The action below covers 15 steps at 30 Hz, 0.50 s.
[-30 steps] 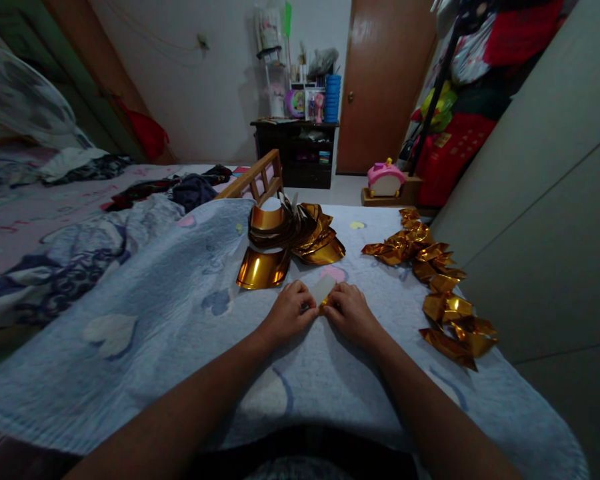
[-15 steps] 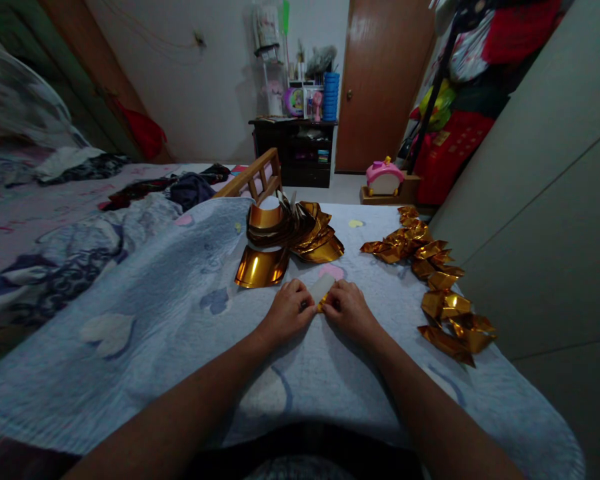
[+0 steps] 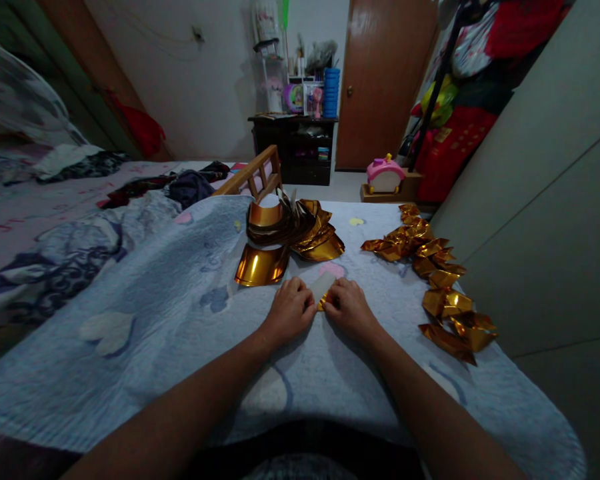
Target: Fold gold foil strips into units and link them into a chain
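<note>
Between my hands lies a small sheet of paper (image 3: 323, 285), pale on its upper face with a gold strip along the near edge. My left hand (image 3: 293, 308) pinches its left side, fingers closed. On the right side my right hand (image 3: 349, 305) pinches it too, fingers bent. Just beyond my left hand rests a flat shiny gold sheet (image 3: 261, 265). Behind that is a fanned stack of gold sheets (image 3: 316, 233). Folded gold pieces (image 3: 443, 273) form a long row at the right.
A blue patterned cloth (image 3: 180, 347) covers the work surface. A wooden rail (image 3: 260, 170) rises at its far edge. Rumpled bedding (image 3: 80, 240) lies to the left, a pale cabinet (image 3: 545, 220) stands at right, and a pink toy (image 3: 385, 175) sits on a box beyond.
The view has shifted very slightly. Both hands stay on the paper in nearly the same place.
</note>
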{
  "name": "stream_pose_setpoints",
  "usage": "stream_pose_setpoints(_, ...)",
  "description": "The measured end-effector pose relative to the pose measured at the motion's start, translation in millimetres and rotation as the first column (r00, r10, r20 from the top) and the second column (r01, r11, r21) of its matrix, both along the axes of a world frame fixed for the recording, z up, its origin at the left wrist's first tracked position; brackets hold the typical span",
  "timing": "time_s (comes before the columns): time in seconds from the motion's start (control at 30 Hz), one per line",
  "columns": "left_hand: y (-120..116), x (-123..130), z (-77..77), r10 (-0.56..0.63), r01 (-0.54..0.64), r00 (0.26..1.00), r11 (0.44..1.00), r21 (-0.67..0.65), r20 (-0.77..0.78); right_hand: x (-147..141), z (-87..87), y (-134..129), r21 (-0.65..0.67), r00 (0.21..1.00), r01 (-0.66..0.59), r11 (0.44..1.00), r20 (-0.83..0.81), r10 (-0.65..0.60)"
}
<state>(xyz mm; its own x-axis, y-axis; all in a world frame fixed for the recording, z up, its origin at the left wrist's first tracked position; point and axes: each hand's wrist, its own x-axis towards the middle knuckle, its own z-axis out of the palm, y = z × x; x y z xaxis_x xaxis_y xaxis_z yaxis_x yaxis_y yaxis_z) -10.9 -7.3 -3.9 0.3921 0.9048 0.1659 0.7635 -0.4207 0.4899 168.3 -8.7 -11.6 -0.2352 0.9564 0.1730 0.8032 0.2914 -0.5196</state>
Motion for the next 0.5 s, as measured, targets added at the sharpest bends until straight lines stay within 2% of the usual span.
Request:
stream_pose_setpoints(0.37,-0.6,0.4,-0.7,0.019,-0.019,1.000,1.000,-0.007,-0.008,-2.3,-0.8,-1.5,0.015,0.999,0.026,1.000,0.023,-0.026)
stream_pose_setpoints(0.5,-0.1,-1.9,1.1,-0.017,0.018,0.999,0.999,-0.026,0.036,-2.1,-3.7,-0.3,0.026,1.000,0.022,0.999,0.011,-0.022)
